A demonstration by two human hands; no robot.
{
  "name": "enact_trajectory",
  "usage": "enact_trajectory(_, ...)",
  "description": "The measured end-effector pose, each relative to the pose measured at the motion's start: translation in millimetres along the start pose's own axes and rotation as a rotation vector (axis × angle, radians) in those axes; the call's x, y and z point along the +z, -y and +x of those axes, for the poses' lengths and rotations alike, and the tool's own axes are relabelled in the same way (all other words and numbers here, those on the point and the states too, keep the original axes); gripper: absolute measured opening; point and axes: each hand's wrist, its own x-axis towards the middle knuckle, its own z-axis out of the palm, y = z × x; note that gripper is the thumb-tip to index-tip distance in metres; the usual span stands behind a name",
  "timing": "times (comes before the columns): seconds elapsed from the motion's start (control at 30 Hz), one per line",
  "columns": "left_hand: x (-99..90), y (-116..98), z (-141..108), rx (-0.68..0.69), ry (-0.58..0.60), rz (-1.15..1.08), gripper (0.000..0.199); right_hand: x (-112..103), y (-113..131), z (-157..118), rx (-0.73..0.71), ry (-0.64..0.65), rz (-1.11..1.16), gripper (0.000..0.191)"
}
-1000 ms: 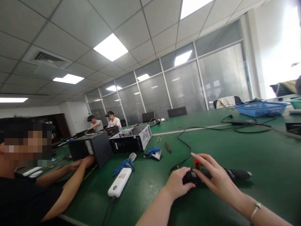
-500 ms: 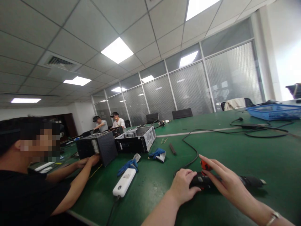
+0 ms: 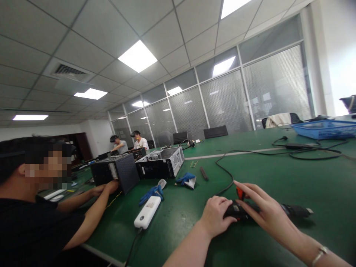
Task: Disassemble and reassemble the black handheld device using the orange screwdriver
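Note:
A long black tool [image 3: 294,211] with a metal tip at its right end lies on the green table [image 3: 172,237]. My left hand [image 3: 215,217] is wrapped round the tool's left end, thumb on the near side. Over its middle is my right hand [image 3: 264,207], fingers stretched out and thumb apart, beside a small orange part [image 3: 240,193] on top. The orange part shows between the right thumb and fingers, partly hidden. A black cable [image 3: 226,172] runs off behind my left hand.
To the left stand a white power strip [image 3: 147,212], blue gloves [image 3: 151,194] and an open computer case [image 3: 161,163]. A person [image 3: 33,222] reaches into a black case [image 3: 128,172]. Beyond my hands lie a brown bar [image 3: 204,173] and a blue basket [image 3: 325,130]. Two people work farther back.
My right hand has shifted slightly over the tool, covering more of the orange part. The view has moved a little; my left hand keeps its hold.

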Motion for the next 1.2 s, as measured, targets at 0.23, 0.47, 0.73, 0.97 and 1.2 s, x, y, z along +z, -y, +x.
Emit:
enact_trajectory(0.23, 1.4, -0.5, 0.2, -0.008, -0.008, 0.005, 0.059, -0.5, 1.2, 0.8, 0.0, 0.022, 0.03, 0.052)
enact_trajectory(0.47, -2.1, -2.7, 1.7, -0.007, 0.007, 0.002, 0.056, 0.1, 1.2, 1.0, 0.027, 0.024, 0.034, 0.045)
enact_trajectory(0.73, -7.8, -5.9, 6.1, -0.002, -0.007, -0.053, 0.051, -5.0, 9.1, 7.6, 0.073, 0.029, 0.053, 0.046)
enact_trajectory(0.97, -10.3, -6.4, 6.8, 0.007, -0.004, -0.051, 0.05, -8.9, 8.2, 7.3, 0.038, 0.074, 0.105, 0.053)
enact_trajectory(1.2, -7.5, -3.2, 6.4, 0.007, -0.007, -0.046, 0.052, -6.7, 8.8, 8.4, 0.074, 0.062, 0.09, 0.046)
